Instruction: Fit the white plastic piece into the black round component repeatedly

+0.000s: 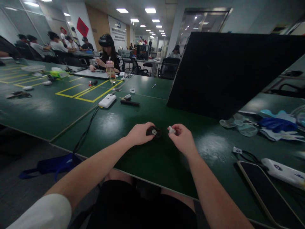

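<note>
My left hand [142,133] is closed around a small dark part [157,131] with a round, pale metal-looking disc on its near face. Its exact kind cannot be made out. Between the thumb and fingers of my right hand [182,137] is a small white plastic piece [172,130], partly hidden by the fingers. The two hands are a short gap apart, just over the green table [147,165], and the parts they hold do not touch.
A large black panel [224,73] stands tilted at the right. Beyond my hands lie a black bar [130,103] and a white power bank [107,100] with a cable. A phone [267,190], fan blades [245,125] and gloves [277,124] are rightward. A person [109,57] sits across.
</note>
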Available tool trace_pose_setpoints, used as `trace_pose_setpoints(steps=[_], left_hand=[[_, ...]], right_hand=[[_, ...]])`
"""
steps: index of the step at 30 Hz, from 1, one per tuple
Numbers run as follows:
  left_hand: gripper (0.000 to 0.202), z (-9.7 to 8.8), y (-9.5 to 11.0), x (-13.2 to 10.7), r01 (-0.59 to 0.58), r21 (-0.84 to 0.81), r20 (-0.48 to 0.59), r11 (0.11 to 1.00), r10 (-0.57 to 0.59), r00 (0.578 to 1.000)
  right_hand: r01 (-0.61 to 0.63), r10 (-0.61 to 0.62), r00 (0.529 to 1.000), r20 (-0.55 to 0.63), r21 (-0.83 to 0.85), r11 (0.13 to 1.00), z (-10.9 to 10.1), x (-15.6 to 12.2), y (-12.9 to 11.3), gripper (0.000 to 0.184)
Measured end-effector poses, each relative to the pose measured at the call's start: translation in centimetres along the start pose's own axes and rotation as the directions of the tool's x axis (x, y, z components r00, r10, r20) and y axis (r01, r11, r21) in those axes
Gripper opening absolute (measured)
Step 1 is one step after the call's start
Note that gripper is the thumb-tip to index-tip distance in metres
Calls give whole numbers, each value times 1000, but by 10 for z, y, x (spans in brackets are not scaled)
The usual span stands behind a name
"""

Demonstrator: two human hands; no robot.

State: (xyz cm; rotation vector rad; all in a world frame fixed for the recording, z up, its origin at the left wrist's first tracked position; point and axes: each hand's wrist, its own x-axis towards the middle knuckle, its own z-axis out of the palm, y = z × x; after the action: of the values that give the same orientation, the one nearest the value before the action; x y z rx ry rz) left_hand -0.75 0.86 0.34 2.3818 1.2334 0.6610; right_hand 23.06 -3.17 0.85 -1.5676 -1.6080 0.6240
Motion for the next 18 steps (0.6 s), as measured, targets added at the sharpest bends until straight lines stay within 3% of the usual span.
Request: trace_pose_setpoints(steps=[2,6,11,18], left_hand=[[45,0,0,0,-1,-30,18,1000,2,1000],[46,1,3,-1,0,-82,70,997,6,998],[44,0,6,0,-9,-70,44,998,12,999],[42,3,2,0,44,-113,45,993,-40,998]], right_hand=[[24,-20,999,-38,111,994,3,0,0,27],[16,-3,994,-110,117,993,8,-3,-5,33],[88,-88,996,-8,155,984,7,-10,-18,32],[124,-115,985,127,-66,990,14,-13,-15,24]])
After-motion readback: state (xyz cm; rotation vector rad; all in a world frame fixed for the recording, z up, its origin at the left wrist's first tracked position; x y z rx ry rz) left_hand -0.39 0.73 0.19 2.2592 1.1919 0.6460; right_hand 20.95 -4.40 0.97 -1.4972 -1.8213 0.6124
